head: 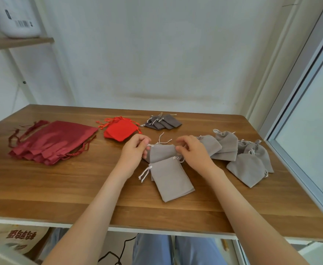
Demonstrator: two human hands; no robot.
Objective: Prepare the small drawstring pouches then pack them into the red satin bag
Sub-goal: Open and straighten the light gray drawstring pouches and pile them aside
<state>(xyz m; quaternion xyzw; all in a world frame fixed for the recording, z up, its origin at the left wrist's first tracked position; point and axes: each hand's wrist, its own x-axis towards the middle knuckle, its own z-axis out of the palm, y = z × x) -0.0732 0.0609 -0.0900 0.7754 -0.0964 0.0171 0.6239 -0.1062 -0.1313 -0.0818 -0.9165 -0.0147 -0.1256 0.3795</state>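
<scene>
Over table (61, 188), left hand (135, 151) and right hand (194, 153) pinch grey pouch (161, 153) corners.

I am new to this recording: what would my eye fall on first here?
The two hands near the middle of the table: the left hand and the right hand pinch the top corners of a light grey pouch. Then the pile of dark red satin bags at the left, with bright red pouches beside it. More grey pouches lie spread at the right.
</scene>
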